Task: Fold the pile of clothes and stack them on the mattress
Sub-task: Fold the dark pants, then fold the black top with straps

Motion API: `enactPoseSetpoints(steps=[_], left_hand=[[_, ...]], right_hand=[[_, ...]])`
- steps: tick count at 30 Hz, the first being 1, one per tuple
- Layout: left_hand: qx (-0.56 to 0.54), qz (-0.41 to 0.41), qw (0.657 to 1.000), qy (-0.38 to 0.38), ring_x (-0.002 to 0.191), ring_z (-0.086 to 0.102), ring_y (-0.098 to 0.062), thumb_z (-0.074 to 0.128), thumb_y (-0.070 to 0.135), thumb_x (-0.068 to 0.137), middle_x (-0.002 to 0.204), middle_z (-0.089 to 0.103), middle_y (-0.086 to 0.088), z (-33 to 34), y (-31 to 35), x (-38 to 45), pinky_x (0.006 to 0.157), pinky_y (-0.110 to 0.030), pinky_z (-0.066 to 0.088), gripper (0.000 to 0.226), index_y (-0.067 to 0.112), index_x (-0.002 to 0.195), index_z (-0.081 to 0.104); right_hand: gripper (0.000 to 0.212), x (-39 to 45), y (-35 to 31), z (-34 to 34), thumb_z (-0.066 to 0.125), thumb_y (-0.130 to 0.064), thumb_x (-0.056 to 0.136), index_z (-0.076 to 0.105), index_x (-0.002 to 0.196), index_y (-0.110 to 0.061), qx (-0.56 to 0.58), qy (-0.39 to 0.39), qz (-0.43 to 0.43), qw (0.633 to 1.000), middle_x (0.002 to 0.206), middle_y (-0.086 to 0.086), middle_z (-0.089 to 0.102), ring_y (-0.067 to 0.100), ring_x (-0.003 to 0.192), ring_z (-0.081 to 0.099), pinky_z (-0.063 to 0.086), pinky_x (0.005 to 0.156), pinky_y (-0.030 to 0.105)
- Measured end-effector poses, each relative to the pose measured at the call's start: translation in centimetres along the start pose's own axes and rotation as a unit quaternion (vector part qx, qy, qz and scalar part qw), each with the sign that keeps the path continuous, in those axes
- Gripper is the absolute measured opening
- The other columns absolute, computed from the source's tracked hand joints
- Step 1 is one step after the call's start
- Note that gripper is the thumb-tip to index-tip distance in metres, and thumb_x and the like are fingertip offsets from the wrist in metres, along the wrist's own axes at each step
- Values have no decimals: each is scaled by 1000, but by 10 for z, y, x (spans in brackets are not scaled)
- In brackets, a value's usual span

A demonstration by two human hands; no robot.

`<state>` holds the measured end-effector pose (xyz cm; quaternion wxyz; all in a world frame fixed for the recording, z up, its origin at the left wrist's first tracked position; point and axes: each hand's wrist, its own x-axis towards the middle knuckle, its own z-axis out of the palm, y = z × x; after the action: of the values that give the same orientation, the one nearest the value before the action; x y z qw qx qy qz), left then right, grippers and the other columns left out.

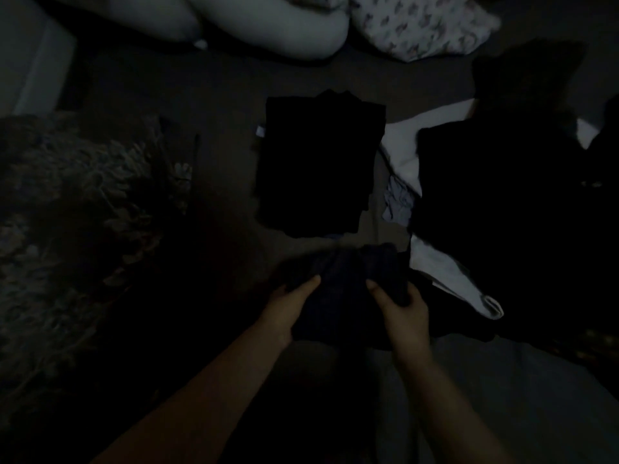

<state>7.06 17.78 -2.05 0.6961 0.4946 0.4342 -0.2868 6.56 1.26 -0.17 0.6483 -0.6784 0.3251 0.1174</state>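
**On the Mattress: Dark Garment Held in Both Hands**

Near the bottom centre of the head view, a dark navy garment (345, 279) is held between both hands above the mattress (217, 105). The cloth is bunched, with soft vertical creases across its upper part. Low light hides its type, seams and edges.

Hand state:
- Left hand (288, 313): grips the left edge of the garment. The thumb lies on top of the cloth, pointing up and right. The other fingers are beneath the cloth and are not visible.
- Right hand (402, 309): grips the right side of the garment. The thumb presses on top and the fingers curl round a bunched fold.

Stack location: just beyond the held garment, a folded black stack (318, 162) lies flat on the mattress. Its outline is roughly rectangular. A small pale tag (260, 131) shows at its upper left edge. The number of items in the stack cannot be determined.

Unfolded pile: right of the stack lies a dark heap of clothes (502, 195). White cloth (402, 145) shows beneath its left side, and a white piece (459, 283) extends toward the right hand. A crumpled pale blue item (397, 202) sits between the stack and the heap.

Surroundings: a shaggy textured blanket (77, 209) occupies the left side. A plain pale pillow (261, 25) and a patterned pillow (422, 25) lie along the far edge.
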Motion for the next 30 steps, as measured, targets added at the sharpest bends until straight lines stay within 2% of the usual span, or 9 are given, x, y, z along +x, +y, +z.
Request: enactPoseSetpoints(steps=[5, 9, 12, 15, 18, 22, 26, 28, 30], left_hand=[[-12, 214, 975, -58, 87, 69, -14, 67, 25, 83, 99, 71, 0, 5, 133, -12, 81, -32, 57, 18, 21, 100, 64], [105, 343, 931, 66, 100, 64, -18, 71, 25, 83, 113, 66, -5, 21, 217, 27, 86, -27, 52, 37, 14, 116, 60], [366, 404, 783, 301, 128, 43, -31, 67, 43, 81, 140, 45, -14, 19, 220, 69, 105, -38, 36, 78, 12, 143, 32], [576, 522, 588, 221, 143, 17, -26, 38, 55, 91, 155, 25, -5, 47, 198, 83, 116, -48, 15, 63, 28, 147, 26], [673, 450, 569, 145, 146, -6, -18, 21, 54, 97, 159, 4, 7, 70, 182, 96, 114, -52, -9, 53, 41, 148, 14], [695, 417, 570, 130, 146, -9, -19, 19, 62, 93, 159, -2, 9, 63, 188, 107, 114, -54, -9, 57, 46, 146, 7], [714, 366, 584, 120, 145, -10, -19, 17, 64, 92, 159, -6, 10, 57, 194, 100, 113, -58, -6, 58, 48, 146, 2], [736, 350, 558, 154, 145, -10, -23, 18, 61, 95, 159, -5, 6, 64, 194, 89, 111, -60, -8, 57, 44, 147, 3], [745, 388, 501, 209, 145, -4, -29, 26, 50, 98, 159, 2, -3, 79, 183, 73, 111, -60, -8, 55, 34, 149, 12]], right_hand=[[35, 55, -128, 25, 72, -27, 81, 62, 113, -21, 51, -78, -129, 987, 108, -3, 68, 12, 97, 66, 54, 84, 28], [56, 133, -173, 72, 70, -32, 83, 49, 131, -13, -9, -132, -98, 986, 124, 1, 59, 18, 106, 61, 52, 91, 31], [68, 172, -162, 95, 69, -30, 84, 38, 140, -6, -141, -133, -99, 976, 138, 11, 49, 27, 119, 53, 45, 101, 37], [74, 182, -149, 98, 65, -25, 87, 22, 145, -8, -189, -91, -153, 966, 143, 9, 42, 26, 127, 45, 38, 98, 27], [76, 173, -134, 90, 61, -21, 90, 14, 148, -11, -150, -95, -158, 971, 146, 8, 38, 22, 128, 43, 38, 97, 24], [71, 157, -99, 65, 59, -16, 92, 17, 149, -15, -78, -99, -149, 981, 145, 7, 41, 19, 128, 46, 39, 108, 36], [63, 131, -59, 34, 59, -11, 91, 28, 146, -9, -117, -109, -138, 977, 138, 8, 49, 12, 122, 49, 39, 98, 16], [57, 124, -48, 9, 58, -9, 91, 34, 143, -6, -145, -103, -129, 976, 132, 3, 49, 12, 120, 47, 39, 86, 3], [49, 123, -44, -29, 60, -10, 90, 43, 136, -4, -198, -74, -141, 967, 126, 8, 56, 19, 120, 53, 42, 87, 11]])
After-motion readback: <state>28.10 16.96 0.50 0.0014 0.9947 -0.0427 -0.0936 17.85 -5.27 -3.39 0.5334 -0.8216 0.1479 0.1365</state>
